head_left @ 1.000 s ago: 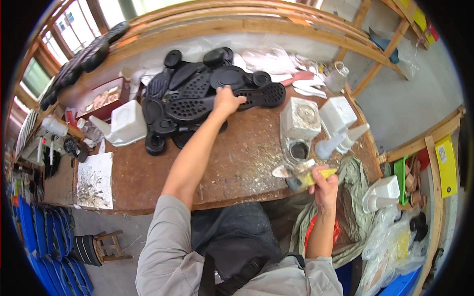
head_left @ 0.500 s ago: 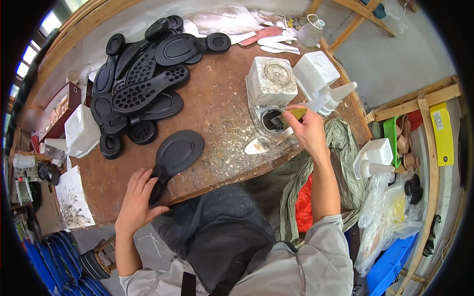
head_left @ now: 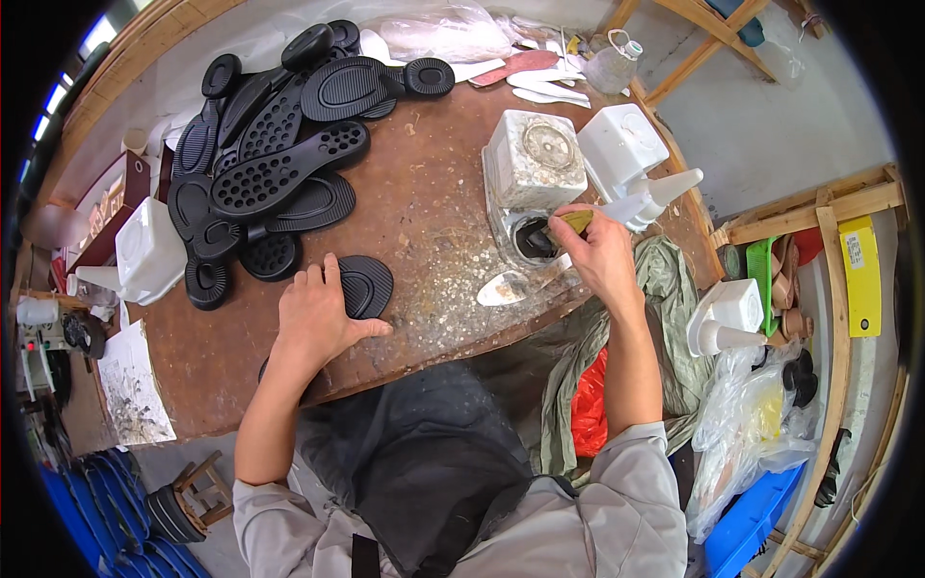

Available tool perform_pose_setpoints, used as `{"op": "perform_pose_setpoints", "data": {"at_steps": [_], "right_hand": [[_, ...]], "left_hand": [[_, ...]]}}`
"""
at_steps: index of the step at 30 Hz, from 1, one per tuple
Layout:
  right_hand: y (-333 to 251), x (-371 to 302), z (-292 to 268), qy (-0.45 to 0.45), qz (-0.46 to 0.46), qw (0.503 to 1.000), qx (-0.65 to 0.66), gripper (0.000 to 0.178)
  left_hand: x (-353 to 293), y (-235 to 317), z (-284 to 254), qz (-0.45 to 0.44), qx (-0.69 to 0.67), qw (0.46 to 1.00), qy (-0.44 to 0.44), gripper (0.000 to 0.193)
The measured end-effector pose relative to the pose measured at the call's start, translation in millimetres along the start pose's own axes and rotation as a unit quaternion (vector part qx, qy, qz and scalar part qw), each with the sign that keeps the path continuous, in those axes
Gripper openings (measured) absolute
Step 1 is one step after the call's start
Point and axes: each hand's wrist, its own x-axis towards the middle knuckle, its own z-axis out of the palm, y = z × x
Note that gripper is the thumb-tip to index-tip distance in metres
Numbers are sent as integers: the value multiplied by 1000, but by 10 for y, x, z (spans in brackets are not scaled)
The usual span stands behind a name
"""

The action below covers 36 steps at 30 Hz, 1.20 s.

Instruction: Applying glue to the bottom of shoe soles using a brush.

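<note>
My left hand (head_left: 323,313) lies over a black shoe sole (head_left: 367,286) on the brown table, fingers stretched out and thumb apart. The sole's ridged round end shows beside the fingers; my hand and forearm hide most of the rest. At the right, my right hand (head_left: 605,252) pinches a brush by its flat yellowish handle (head_left: 581,221). The brush's dark lower end is in the mouth of a smeared white glue container (head_left: 515,243); how deep it reaches is hidden. A white flat spatula-like piece (head_left: 504,288) rests just below that mouth.
Black soles (head_left: 289,173) are heaped at the left back. White cone-spouted bottles (head_left: 154,252) stand left and right. White and red insole pieces (head_left: 517,65) and a clear jug (head_left: 613,64) lie along the back. Grey-green cloth (head_left: 658,299) hangs at the table's right edge.
My left hand has moved up and right, onto the sole. The sole showed its smooth face before and now shows its ridged face. My right hand stays at the container's mouth.
</note>
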Motion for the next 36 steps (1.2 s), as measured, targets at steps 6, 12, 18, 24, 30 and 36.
{"op": "perform_pose_setpoints", "data": {"at_steps": [6,12,18,24,30,36], "right_hand": [[-55,-72,-141,9,55,997,56,24],[3,-118,-119,21,39,997,70,23],[34,-124,-51,4,53,995,80,23],[34,-179,-21,30,62,995,69,22],[46,-348,-64,47,95,978,179,20],[-311,-911,-181,95,79,796,593,18]], "left_hand": [[-63,60,-392,-27,-78,995,55,104],[-646,16,-923,2,-424,876,229,102],[-731,126,24,102,-519,787,317,111],[-1001,270,265,88,-578,749,312,117],[-1134,338,479,100,-494,779,375,114],[-1388,599,255,128,-404,790,444,106]]}}
